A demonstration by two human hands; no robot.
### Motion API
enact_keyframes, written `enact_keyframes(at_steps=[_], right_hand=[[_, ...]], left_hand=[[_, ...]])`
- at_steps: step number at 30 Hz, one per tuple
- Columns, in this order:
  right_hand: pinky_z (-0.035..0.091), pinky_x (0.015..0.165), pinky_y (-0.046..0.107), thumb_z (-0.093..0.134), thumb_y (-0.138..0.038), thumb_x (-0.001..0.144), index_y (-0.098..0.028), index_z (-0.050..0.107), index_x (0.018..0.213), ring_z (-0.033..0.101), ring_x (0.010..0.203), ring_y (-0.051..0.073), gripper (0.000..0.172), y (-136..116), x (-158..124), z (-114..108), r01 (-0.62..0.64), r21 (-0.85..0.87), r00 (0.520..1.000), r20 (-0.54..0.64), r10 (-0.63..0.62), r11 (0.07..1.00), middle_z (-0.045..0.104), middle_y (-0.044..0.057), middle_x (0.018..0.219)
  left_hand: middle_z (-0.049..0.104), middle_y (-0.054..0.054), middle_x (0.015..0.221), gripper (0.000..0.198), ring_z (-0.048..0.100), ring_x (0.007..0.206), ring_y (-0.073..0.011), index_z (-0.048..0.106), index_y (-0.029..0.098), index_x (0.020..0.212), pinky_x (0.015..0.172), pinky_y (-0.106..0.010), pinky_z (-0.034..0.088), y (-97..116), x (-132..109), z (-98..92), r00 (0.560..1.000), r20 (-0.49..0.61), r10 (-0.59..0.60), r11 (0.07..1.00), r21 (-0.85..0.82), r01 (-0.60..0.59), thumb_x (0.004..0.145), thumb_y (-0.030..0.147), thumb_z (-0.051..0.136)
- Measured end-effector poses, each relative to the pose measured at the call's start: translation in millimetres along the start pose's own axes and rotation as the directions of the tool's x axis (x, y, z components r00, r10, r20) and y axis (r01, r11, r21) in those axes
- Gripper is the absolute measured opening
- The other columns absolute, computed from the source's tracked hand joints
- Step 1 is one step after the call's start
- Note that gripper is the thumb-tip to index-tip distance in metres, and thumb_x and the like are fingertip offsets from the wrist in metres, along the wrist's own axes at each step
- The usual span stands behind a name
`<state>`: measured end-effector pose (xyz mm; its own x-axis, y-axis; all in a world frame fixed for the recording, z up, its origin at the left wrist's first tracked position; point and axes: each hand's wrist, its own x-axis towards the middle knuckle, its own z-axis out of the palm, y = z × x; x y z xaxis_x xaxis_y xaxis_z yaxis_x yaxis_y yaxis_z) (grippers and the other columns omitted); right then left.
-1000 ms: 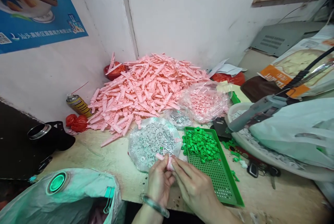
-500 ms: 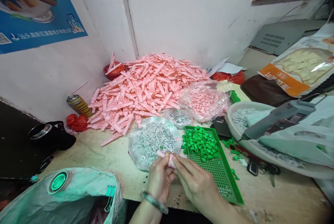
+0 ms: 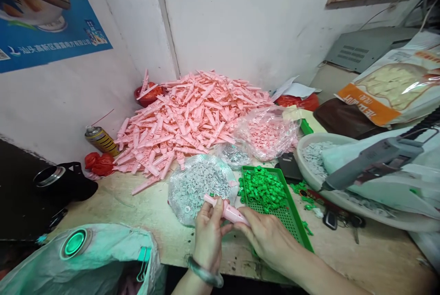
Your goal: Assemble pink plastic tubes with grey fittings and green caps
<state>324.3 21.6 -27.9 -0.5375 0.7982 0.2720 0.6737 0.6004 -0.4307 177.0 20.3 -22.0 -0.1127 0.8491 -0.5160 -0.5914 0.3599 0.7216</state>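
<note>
While both hands [image 3: 208, 233] [image 3: 270, 235] hold it, the pink piece [image 3: 231, 213] (plastic; smooth) tapers.

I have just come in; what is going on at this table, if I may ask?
A person's left hand pinches one pink plastic piece near its far end, and the right hand grips the other end. Just beyond lie small grey parts and metal pins; green parts sit in a perforated green tray. Behind is a large heap of pink pieces.

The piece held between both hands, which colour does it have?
The held piece is pale pink, best seen in the head view.
</note>
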Motion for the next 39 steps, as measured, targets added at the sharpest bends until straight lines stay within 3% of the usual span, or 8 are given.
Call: enact_keyframes(at_steps=[5,10,13,17,24,27,33,39], right_hand=[[0.048,0.058,0.025,0.045,-0.032,0.097,-0.021,0.059,0.094,0.065,0.068,0.017,0.018,0.6,6.5,-13.9,-0.225,0.418,0.971,0.167,0.169,0.880,0.068,0.003,0.078],[0.048,0.046,0.022,0.061,-0.056,0.083,-0.020,0.052,0.086,0.057,0.048,0.011,0.038,3.9,8.5,-10.6,-0.547,0.795,0.830,0.474,0.295,0.262,0.057,-0.004,0.066],[0.045,0.043,0.019,0.071,-0.057,0.073,-0.019,0.051,0.080,0.051,0.041,0.008,0.043,5.7,8.3,-5.0,-0.578,0.806,0.796,0.522,0.307,0.128,0.053,-0.007,0.057],[0.049,0.048,0.022,0.060,-0.060,0.082,-0.018,0.057,0.086,0.056,0.047,0.010,0.042,18.1,-0.1,-7.7,-0.531,0.818,0.833,0.455,0.314,0.223,0.059,-0.003,0.064],[0.057,0.068,0.031,0.054,-0.023,0.089,-0.024,0.071,0.102,0.067,0.082,0.021,0.021,48.5,-48.4,-12.2,-0.128,0.189,0.992,0.043,0.123,0.973,0.068,0.006,0.090],[0.058,0.064,0.029,0.053,-0.026,0.091,-0.022,0.069,0.096,0.068,0.073,0.020,0.017,44.6,-50.4,-6.5,-0.204,0.315,0.971,-0.051,0.232,0.927,0.070,0.006,0.082],[0.055,0.089,0.046,0.053,-0.050,0.092,-0.022,0.052,0.102,0.071,0.095,0.026,0.030,17.0,-23.3,-0.2,-0.241,0.886,0.847,-0.006,0.531,0.395,0.073,0.015,0.104],[0.060,0.080,0.030,0.060,-0.041,0.090,-0.021,0.063,0.104,0.070,0.096,0.021,0.025,6.9,-21.9,15.4,-0.128,0.822,0.803,-0.242,0.545,0.555,0.071,0.010,0.104]], left_hand=[[0.072,-0.013,0.096,0.053,0.069,0.083,-0.0228,0.064,0.013,0.094,0.066,-0.030,0.057,3.2,-0.4,-2.1,1.000,-0.013,-0.004,0.999,-0.047,0.004,0.058,0.044,0.087],[0.070,-0.013,0.105,0.050,0.068,0.091,-0.0242,0.064,0.015,0.098,0.073,-0.032,0.057,8.2,-6.0,-5.2,0.996,0.005,0.084,0.991,-0.101,-0.083,0.061,0.040,0.085],[0.070,-0.011,0.104,0.045,0.067,0.094,-0.0247,0.065,0.016,0.099,0.074,-0.029,0.056,4.4,-8.4,-4.1,0.982,0.012,0.187,0.982,-0.011,-0.187,0.066,0.040,0.083],[0.070,-0.010,0.102,0.035,0.068,0.092,-0.0230,0.063,0.016,0.096,0.076,-0.031,0.057,1.7,-2.8,-2.7,0.992,0.004,0.128,0.989,-0.080,-0.127,0.070,0.033,0.080],[0.070,-0.013,0.101,0.009,0.071,0.094,-0.0296,0.049,0.019,0.094,0.079,-0.048,0.059,18.9,10.0,-8.5,0.985,0.055,-0.165,0.935,-0.309,0.174,0.092,0.026,0.054],[0.069,-0.006,0.092,0.021,0.072,0.089,-0.0282,0.047,0.021,0.094,0.077,-0.048,0.060,15.1,8.0,-6.0,0.990,0.074,-0.120,0.954,-0.266,0.136,0.084,0.018,0.066],[0.071,-0.004,0.091,0.038,0.072,0.090,-0.0266,0.047,0.021,0.097,0.078,-0.045,0.061,-1.3,0.8,2.9,0.996,0.078,-0.048,0.974,-0.219,0.064,0.074,0.013,0.075],[0.072,-0.003,0.090,0.042,0.071,0.095,-0.0293,0.049,0.021,0.095,0.078,-0.045,0.061,-0.2,-0.6,1.2,0.999,0.047,-0.021,0.966,-0.255,0.033,0.068,0.015,0.080]])
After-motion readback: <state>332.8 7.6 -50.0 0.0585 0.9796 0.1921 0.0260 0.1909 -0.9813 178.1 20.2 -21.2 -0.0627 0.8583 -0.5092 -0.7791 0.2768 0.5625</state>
